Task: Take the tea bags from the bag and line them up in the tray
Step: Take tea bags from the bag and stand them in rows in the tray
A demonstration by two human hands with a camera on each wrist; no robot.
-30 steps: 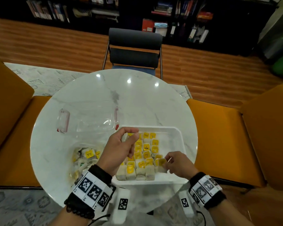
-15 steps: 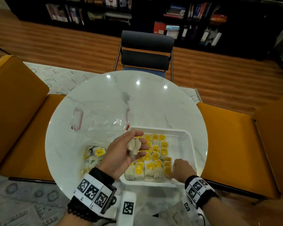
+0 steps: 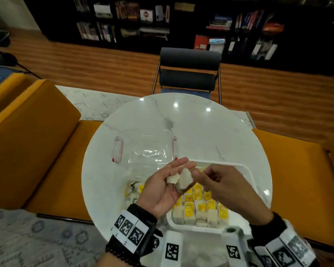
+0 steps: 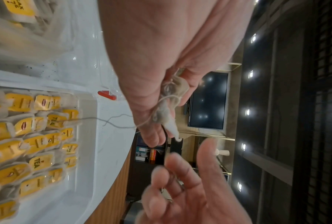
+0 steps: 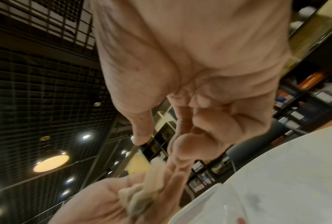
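My left hand (image 3: 170,182) is raised palm up over the table and holds two white tea bags (image 3: 182,180) between thumb and fingers; their strings dangle in the left wrist view, where the tea bags (image 4: 170,103) show against the palm. My right hand (image 3: 210,178) hovers just right of them, fingers loosely curled, thumb close to the bags, holding nothing I can see. Below both hands the white tray (image 3: 249,176) holds rows of yellow-tagged tea bags (image 3: 199,207). The clear bag (image 3: 133,189) with more tea bags lies left of the tray, partly hidden by my left hand.
A clear lid with red clips (image 3: 148,151) lies behind the bag on the round marble table (image 3: 201,128). Orange seats flank the table and a dark chair (image 3: 189,74) stands at the far side. The tray's right part is bare.
My right hand left the tea bags at the tray's front right and rose to my left hand. The left hand turned palm up and lifted slightly with its tea bags.
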